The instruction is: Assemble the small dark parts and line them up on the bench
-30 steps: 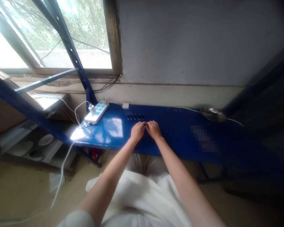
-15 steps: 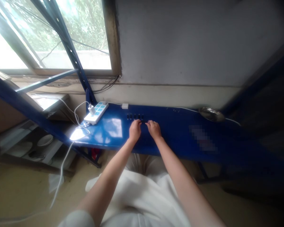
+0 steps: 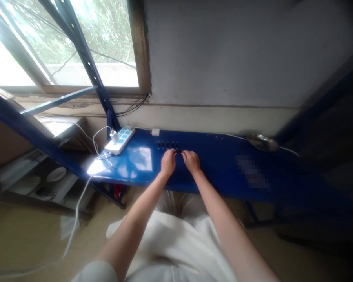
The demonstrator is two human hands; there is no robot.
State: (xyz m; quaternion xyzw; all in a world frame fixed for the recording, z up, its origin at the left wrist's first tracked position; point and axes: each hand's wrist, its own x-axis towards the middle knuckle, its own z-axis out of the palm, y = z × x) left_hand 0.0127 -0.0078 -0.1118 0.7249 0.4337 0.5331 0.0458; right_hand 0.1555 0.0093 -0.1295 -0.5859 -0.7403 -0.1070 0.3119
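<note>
Between the fingertips of both hands is a small dark piece (image 3: 179, 151), too small to make out its kind. My left hand (image 3: 168, 161) pinches its left end, fingers closed. On the other end my right hand (image 3: 191, 160) is closed in a like pinch. Both hands are over the blue table (image 3: 217, 168). Just beyond them stands a row of several small black pieces (image 3: 167, 145), partly behind my left fingers. They look alike, but their kind cannot be told.
A white power strip (image 3: 122, 140) with a plugged-in charger (image 3: 114, 136) lies at the table's left end. A white adapter (image 3: 155, 132) sits at the back edge. Several tiny bits (image 3: 219, 138) lie at back right, near a shiny metal dish (image 3: 263, 141). Blue uprights (image 3: 90, 64) frame the left.
My hands have come slightly closer together, and the dark piece between the fingertips shows more plainly, spanning from one hand to the other. The row of black pieces has not moved.
</note>
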